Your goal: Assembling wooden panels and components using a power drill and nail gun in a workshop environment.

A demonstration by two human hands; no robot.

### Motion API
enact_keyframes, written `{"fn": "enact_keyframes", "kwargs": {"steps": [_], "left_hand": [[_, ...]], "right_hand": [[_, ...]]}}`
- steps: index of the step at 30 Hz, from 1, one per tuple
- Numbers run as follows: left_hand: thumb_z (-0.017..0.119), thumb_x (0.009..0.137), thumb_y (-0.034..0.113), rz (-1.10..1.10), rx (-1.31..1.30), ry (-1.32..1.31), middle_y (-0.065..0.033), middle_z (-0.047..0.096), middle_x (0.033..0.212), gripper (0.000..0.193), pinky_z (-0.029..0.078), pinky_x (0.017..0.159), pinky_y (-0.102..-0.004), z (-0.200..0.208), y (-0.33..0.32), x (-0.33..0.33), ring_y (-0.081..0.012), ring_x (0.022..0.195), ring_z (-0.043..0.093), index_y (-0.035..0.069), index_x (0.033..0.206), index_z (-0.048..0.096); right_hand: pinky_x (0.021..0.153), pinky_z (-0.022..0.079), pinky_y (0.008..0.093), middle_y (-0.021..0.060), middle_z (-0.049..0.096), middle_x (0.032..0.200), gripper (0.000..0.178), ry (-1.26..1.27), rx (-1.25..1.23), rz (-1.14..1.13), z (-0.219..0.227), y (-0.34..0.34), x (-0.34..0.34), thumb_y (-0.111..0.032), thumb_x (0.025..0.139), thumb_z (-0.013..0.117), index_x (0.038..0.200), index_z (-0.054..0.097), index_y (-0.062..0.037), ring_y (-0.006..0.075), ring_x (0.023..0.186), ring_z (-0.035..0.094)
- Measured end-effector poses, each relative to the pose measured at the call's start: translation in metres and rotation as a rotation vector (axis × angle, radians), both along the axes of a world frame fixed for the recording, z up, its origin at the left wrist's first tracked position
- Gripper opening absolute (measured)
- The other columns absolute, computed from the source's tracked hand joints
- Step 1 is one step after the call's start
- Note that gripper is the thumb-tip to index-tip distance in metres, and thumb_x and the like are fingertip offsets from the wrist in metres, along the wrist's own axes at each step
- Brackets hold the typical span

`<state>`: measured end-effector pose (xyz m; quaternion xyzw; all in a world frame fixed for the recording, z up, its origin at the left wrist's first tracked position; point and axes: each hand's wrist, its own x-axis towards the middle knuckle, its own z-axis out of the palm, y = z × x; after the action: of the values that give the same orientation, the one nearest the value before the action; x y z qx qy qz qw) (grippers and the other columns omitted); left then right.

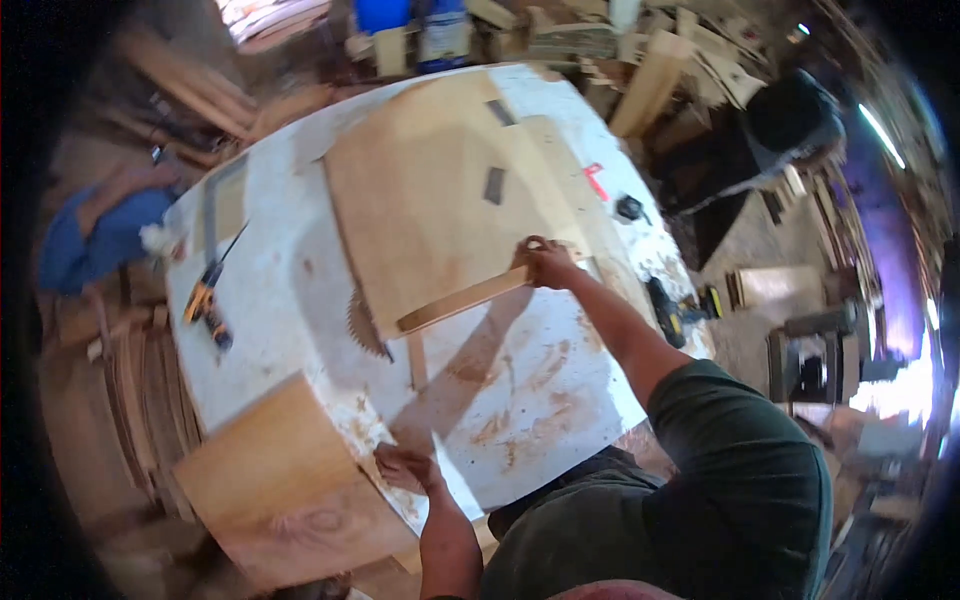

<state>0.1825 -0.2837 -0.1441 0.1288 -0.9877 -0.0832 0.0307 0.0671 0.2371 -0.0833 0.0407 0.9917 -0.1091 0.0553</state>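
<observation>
In my right hand [547, 263] is one end of a narrow wooden strip [465, 300], gripped between the fingers. The strip slants down to the left over the near edge of a large plywood sheet [420, 200], which lies on the white table [540, 400]. My left hand [405, 468], its fingers curled, is at the near side of the table, beside the edge of a brown wooden panel [300, 490]. Whether it grips anything is hidden. A toothed saw blade [362, 325] sticks out from the sheet's left edge.
An orange-black drill [203, 303] lies at the table's left. Along the right are a yellow-black power tool [668, 312], a small black object [629, 208] and a red tool [596, 181]. Two dark rectangular pieces [494, 185] rest on the sheet. Wood offcuts [655, 85] pile up behind.
</observation>
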Motion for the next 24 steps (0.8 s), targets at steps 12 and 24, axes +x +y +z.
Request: {"fn": "enact_keyframes", "kwargs": {"steps": [12,24], "left_hand": [[0.042,0.096,0.029,0.082,-0.235,0.132,-0.0102,0.052,0.121,0.038,0.041,0.086,-0.0429,0.035,0.001,-0.003,-0.0292,0.107,0.051,0.006,0.126,0.048],[0.040,0.095,0.029,0.050,-0.334,-0.055,-0.0128,0.050,0.125,0.039,0.040,0.092,-0.0443,-0.062,-0.079,-0.003,-0.0314,0.108,0.051,0.004,0.125,0.046]], "right_hand": [[0.093,0.041,0.0476,0.0055,0.040,0.136,0.081,-0.041,-0.030,-0.161,0.020,-0.038,0.005,-0.032,0.058,0.079,0.132,0.046,-0.0245,0.0338,0.115,0.046],[0.085,0.046,0.0427,0.0110,0.060,0.110,0.053,-0.060,0.105,-0.163,0.012,-0.058,-0.025,-0.033,0.064,0.072,0.113,0.059,-0.0181,0.0306,0.103,0.056]]}}
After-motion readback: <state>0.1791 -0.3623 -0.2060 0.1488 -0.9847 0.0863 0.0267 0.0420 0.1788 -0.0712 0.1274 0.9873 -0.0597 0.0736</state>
